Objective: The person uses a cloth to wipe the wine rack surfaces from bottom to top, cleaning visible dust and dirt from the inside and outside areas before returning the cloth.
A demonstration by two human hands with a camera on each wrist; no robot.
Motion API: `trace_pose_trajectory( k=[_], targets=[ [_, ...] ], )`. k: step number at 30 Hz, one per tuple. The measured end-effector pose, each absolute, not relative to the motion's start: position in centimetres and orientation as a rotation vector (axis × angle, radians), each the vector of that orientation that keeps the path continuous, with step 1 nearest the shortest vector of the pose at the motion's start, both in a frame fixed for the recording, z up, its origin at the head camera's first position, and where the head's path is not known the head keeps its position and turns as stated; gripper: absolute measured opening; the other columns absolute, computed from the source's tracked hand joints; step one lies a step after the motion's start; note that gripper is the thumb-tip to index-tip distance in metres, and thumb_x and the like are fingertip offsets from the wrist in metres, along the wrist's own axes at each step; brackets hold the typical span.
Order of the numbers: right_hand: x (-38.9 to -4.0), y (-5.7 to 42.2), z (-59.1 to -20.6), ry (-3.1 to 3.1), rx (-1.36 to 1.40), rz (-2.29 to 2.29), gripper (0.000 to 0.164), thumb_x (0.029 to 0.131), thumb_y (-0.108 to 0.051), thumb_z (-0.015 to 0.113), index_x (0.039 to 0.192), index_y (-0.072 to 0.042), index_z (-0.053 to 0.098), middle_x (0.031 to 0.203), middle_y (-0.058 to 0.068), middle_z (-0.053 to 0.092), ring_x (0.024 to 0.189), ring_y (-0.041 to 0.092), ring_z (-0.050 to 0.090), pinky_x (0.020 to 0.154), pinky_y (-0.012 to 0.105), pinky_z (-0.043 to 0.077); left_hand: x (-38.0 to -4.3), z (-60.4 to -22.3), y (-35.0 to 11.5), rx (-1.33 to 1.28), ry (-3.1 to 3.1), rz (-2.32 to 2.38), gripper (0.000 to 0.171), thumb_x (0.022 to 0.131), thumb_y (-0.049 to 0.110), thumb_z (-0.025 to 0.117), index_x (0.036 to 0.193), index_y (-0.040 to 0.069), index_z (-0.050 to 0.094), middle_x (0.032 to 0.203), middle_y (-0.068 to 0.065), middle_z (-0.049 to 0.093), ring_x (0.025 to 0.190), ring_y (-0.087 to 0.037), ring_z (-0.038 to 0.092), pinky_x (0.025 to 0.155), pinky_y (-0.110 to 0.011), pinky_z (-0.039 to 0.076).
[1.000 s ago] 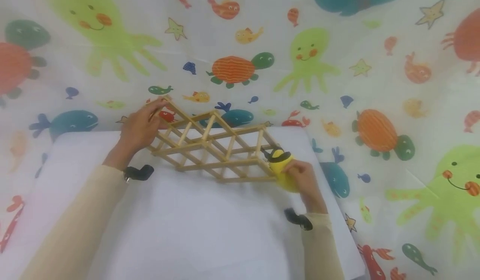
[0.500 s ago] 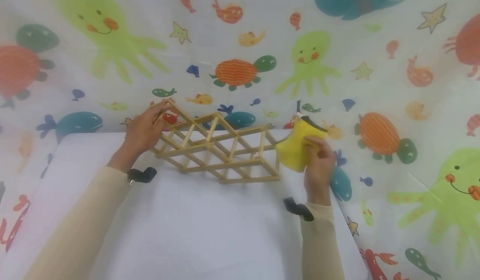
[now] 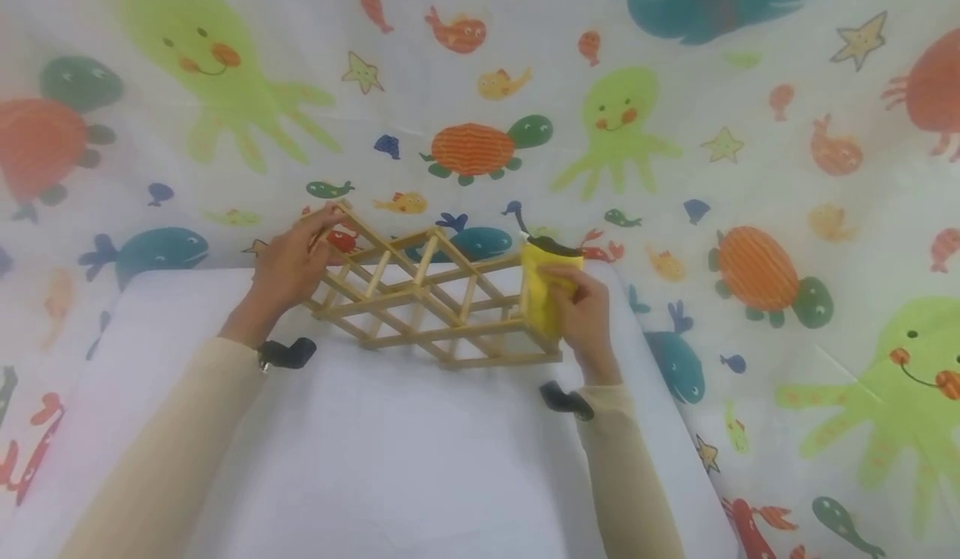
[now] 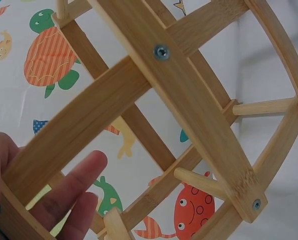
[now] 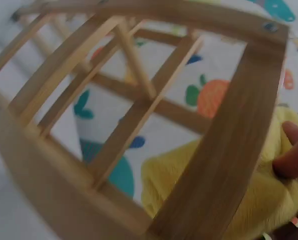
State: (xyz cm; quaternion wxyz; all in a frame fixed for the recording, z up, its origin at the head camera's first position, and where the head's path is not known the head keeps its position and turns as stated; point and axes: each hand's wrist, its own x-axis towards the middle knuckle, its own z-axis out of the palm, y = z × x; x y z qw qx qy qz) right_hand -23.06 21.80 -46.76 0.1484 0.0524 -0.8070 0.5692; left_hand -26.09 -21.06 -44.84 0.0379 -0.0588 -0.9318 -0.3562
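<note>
My left hand (image 3: 288,267) grips the upper left end of a folding wooden wine rack (image 3: 418,293), a lattice of pale slats joined by dowels and screws. In the left wrist view, fingers (image 4: 81,175) reach behind an end slat (image 4: 83,120). A soft yellow cloth (image 3: 540,305) with a dark edge is pinched in my right hand (image 3: 587,317) at the rack's right end. Seen from the right wrist, the cloth (image 5: 171,170) lies behind a wide end slat (image 5: 229,135), and a fingertip (image 5: 294,160) presses into its fuzzy surface. Part of the right hand is out of that view.
The rack stands near the back of a white-covered table (image 3: 390,451). Behind it hangs a white curtain (image 3: 300,9) printed with sea animals, which also runs along the right side. Black straps with mounts (image 3: 288,352) sit at both wrists.
My right hand lifts the yellow cloth from the rack's lower right corner, swings it up and right, then brings it back left against the end. The left hand keeps its grip.
</note>
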Motion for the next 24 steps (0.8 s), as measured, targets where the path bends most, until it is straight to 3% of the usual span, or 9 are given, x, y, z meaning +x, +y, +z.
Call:
trace_pose_trajectory(
  k=[5,9,11,16,21,24],
  targets=[
    [-23.1,23.0,-47.3,-2.453,-0.127,1.365,0.037,0.092,0.003,0.065,0.119,-0.016,0.081,0.124,0.008,0.078,0.079,0.02,0.064,0.061,0.018,0.052,-26.3,-44.9,-21.4,-0.207,-2.834,-1.073,0.057,0.106,0.012,0.044,0.161,0.022,0.046,0.175,0.0,0.03,0.16,-0.046,0.028,0.082,-0.051,0.049],
    [-22.8,23.1,-46.7,-2.382,-0.252,1.32,0.038,0.09,0.001,0.065,0.118,-0.018,0.082,0.122,0.006,0.08,0.076,0.016,0.062,0.057,0.018,0.046,-26.5,-45.1,-21.3,-0.212,-2.835,-1.068,0.056,0.106,0.011,0.044,0.161,0.024,0.047,0.175,0.001,0.031,0.157,-0.047,0.033,0.068,-0.039,0.041],
    [-22.8,22.7,-46.3,-2.277,-0.205,1.362,0.038,0.091,0.002,0.065,0.117,-0.019,0.082,0.12,0.008,0.08,0.079,0.012,0.063,0.059,0.017,0.048,-26.6,-45.2,-21.1,-0.216,-2.841,-1.073,0.056,0.106,0.011,0.043,0.16,0.024,0.048,0.175,0.001,0.031,0.155,-0.049,0.036,0.065,-0.037,0.04],
    [-23.3,20.9,-45.5,-2.136,0.043,1.438,0.034,0.094,0.002,0.069,0.118,-0.017,0.082,0.113,0.015,0.079,0.064,0.011,0.06,0.054,0.017,0.052,-26.5,-45.1,-21.1,-0.211,-2.848,-1.096,0.057,0.106,0.011,0.042,0.161,0.025,0.047,0.176,0.003,0.029,0.152,-0.049,0.041,0.067,-0.039,0.043],
    [-24.1,20.2,-46.6,-2.242,0.0,1.413,0.034,0.09,0.0,0.073,0.116,-0.019,0.083,0.111,0.014,0.079,0.075,0.017,0.065,0.06,0.018,0.055,-26.5,-45.1,-21.3,-0.209,-2.84,-1.083,0.057,0.106,0.012,0.042,0.161,0.025,0.047,0.175,0.003,0.029,0.155,-0.047,0.039,0.074,-0.04,0.044],
    [-24.2,21.0,-47.6,-2.287,-0.08,1.351,0.035,0.087,0.0,0.073,0.114,-0.02,0.084,0.111,0.012,0.079,0.078,0.022,0.064,0.062,0.018,0.054,-26.5,-45.2,-21.4,-0.207,-2.836,-1.083,0.057,0.106,0.011,0.042,0.161,0.026,0.047,0.176,0.002,0.029,0.153,-0.047,0.041,0.063,-0.038,0.043]
  ],
)
